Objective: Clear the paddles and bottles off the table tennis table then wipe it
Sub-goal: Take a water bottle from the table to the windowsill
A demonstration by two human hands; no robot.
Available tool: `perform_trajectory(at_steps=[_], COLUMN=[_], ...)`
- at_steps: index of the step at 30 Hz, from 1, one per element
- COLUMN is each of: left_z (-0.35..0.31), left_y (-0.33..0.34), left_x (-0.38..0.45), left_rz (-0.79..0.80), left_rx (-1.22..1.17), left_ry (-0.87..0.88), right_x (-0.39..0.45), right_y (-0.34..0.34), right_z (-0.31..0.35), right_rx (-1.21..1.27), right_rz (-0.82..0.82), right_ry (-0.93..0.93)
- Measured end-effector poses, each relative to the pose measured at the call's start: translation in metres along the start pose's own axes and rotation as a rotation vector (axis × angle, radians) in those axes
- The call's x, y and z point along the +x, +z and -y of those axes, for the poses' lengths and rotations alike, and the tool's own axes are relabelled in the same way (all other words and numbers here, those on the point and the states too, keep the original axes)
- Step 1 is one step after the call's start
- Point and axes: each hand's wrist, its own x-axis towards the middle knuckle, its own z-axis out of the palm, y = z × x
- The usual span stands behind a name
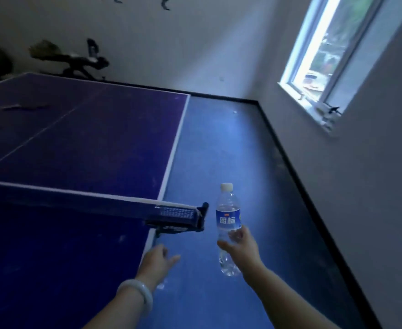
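**Bottle off the table, paddles still on it**

Left hand (158,258) with pale bangle (139,293) nearest: loose fingers, holding nothing, over the table edge.

Right hand (241,248) wraps the clear plastic water bottle with blue label (228,222), upright over the blue floor (219,138) beside the net post (203,216), probably being carried away.

Blurred flat shapes, likely paddles (25,106), lie on the far half of the dark blue table tennis table (100,138).

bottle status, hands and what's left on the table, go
Right hand grips clear plastic water bottle with blue label, off the table over the floor. Left hand open, empty. Blurred flat items on far half of blue table.
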Motion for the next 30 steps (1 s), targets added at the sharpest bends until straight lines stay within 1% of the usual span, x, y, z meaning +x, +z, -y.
perform_trajectory(at_steps=[3, 6, 8, 12, 18, 21, 30], left_z=[-0.06, -0.116, -0.149, -0.198, -0.247, -0.263, -0.298], left_y=[0.043, 0.096, 0.136, 0.222, 0.35, 0.411, 0.563], left_x=[-0.009, -0.037, -0.068, -0.148, -0.274, -0.337, -0.512], left_rz=[0.118, 0.216, 0.252, 0.346, 0.51, 0.608, 0.86], left_rx=[0.052, 0.154, 0.213, 0.249, 0.333, 0.385, 0.593], left_ry=[0.144, 0.265, 0.348, 0.486, 0.683, 0.779, 1.066], right_x=[-0.023, -0.055, -0.084, -0.155, -0.286, -0.354, -0.531], right_y=[-0.07, -0.144, -0.194, -0.283, -0.4, -0.45, -0.543], right_z=[-0.016, -0.047, -0.072, -0.122, -0.206, -0.245, -0.33], right_rx=[0.085, 0.112, 0.133, 0.179, 0.217, 0.246, 0.399], right_rz=[-0.147, -0.287, -0.369, -0.517, -0.71, -0.837, -1.2], right_ry=[0.031, 0.051, 0.062, 0.112, 0.194, 0.233, 0.329])
